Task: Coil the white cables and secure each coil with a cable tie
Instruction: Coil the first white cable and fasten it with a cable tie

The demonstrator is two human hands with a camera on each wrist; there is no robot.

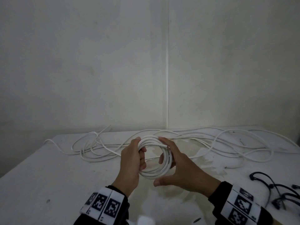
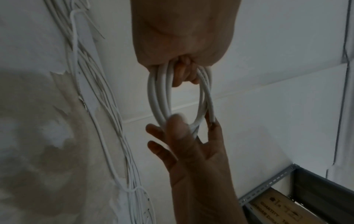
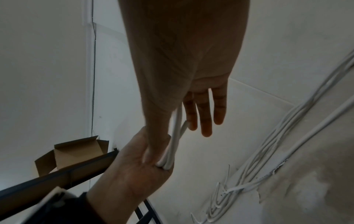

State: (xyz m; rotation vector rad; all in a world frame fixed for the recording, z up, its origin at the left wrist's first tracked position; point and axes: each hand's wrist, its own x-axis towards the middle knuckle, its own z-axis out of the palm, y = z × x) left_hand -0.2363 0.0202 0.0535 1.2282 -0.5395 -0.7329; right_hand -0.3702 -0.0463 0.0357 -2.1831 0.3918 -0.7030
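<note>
Head view. One coil of white cable [image 1: 154, 157], several turns, held upright above the white counter [image 1: 65, 172] between both hands. Left hand [image 1: 131, 164]: fingers curled through the ring, gripping its left side. Right hand [image 1: 178, 166]: fingers straight along the coil's right side, thumb spread out below; whether the thumb touches the coil cannot be told. Loose white cables [image 1: 211, 140] sprawl across the counter behind the hands, toward the wall. Black cable ties [image 1: 279, 192] lie in a bunch at the near right.

Left wrist view. Left hand [image 2: 184, 37] fingers [image 2: 182, 75] wrapped round the top of the coil [image 2: 162, 97]; right hand [image 2: 195, 151] open, fingers spread, touching the coil's far end. Loose cables [image 2: 103, 121] on the counter at left.

Right wrist view. Right hand [image 3: 184, 60] fingers [image 3: 206, 115] straight and nearly together; coil [image 3: 172, 145] seen edge-on, clasped in the left hand [image 3: 134, 169]. An open cardboard box [image 3: 74, 151] sits beyond.
</note>
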